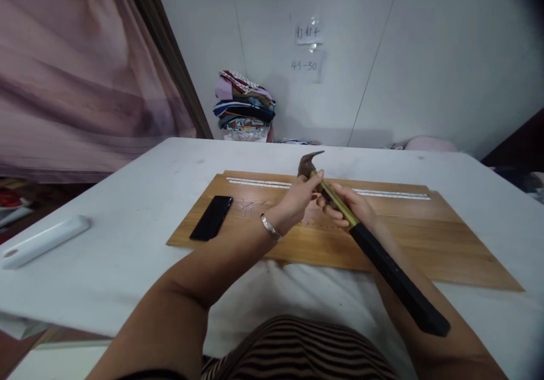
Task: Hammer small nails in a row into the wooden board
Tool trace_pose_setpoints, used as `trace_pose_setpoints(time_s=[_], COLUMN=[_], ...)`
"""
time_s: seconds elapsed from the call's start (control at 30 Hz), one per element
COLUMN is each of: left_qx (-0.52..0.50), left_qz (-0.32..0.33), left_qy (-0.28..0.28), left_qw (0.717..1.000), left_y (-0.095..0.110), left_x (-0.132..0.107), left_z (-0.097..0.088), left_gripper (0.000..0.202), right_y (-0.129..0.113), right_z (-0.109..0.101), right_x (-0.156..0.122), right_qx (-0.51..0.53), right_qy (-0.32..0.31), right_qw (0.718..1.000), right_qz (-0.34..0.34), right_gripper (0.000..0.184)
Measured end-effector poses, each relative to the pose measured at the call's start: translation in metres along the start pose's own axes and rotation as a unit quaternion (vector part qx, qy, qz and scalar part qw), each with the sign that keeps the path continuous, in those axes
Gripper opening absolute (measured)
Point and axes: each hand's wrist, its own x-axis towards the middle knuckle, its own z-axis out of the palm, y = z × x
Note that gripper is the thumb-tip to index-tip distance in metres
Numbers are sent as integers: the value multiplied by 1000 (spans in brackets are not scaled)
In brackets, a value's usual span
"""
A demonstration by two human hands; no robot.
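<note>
I hold a claw hammer [385, 261] at a slant above the wooden board [408, 235]. Its dark claw head points up and away, and the black grip comes down toward my right forearm. My left hand [300, 195], with a silver bracelet at the wrist, is closed on the yellow shaft just below the head. Curled around the middle of the shaft is my right hand [351, 204]. A few loose nails [245, 207] lie on the board, left of my hands. Under the hands runs a row of small dark spots; whether they are nails or holes I cannot tell.
A black phone [211, 217] rests on the board's left end. White measuring strips [391, 193] run along its far side. On the white table [131, 198] a long white object [46, 239] lies at left. Folded clothes [244, 108] are stacked by the wall.
</note>
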Motion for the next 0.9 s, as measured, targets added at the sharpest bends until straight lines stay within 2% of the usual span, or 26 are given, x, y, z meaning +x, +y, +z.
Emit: trace_pose_setpoints(time_s=[0.07, 0.13, 0.2, 0.23, 0.3, 0.37, 0.43, 0.5, 0.57, 0.7, 0.8, 0.9], left_qx=[2, 34, 103, 151, 260, 347, 431, 497, 544, 617, 647, 655], left_qz=[-12, -45, -73, -78, -52, -23, 18, 33, 18, -17, 8, 20], left_qy=[-11, -68, -119, -112, -34, 28, 61, 68, 80, 115, 116, 111], left_qw=[1000, 996, 985, 979, 964, 937, 900, 865, 835, 778, 754, 748], left_y=[-8, -12, -16, -20, -30, -44, -59, -70, -76, -83, -87, -88], left_x=[-5, -13, -24, -30, -41, -52, -61, -69, -75, -78, -79, -81], left_z=[-4, -15, -34, -45, -69, -89, -103, -107, -106, -97, -94, -95], left_gripper=[40, 42, 46, 45, 38, 32, 28, 25, 25, 26, 26, 24], right_y=[3, 7, 11, 14, 21, 31, 43, 53, 59, 60, 61, 66], right_z=[-3, -9, -18, -22, -28, -33, -35, -34, -30, -20, -17, -19], right_x=[2, 0, -6, -10, -16, -19, -21, -21, -22, -26, -27, -24], right_qx=[10, 9, 18, 18, 14, 20, 34, 34, 20, 7, -4, -14], right_qy=[-3, -17, -15, -9, 8, 19, 13, -4, -19, -22, -13, 11], right_qw=[999, 997, 993, 992, 989, 987, 984, 977, 974, 981, 983, 982], right_qz=[34, 80, 112, 127, 148, 159, 174, 208, 226, 191, 181, 190], right_gripper=[24, 25, 23, 22, 24, 24, 24, 30, 33, 35, 34, 29])
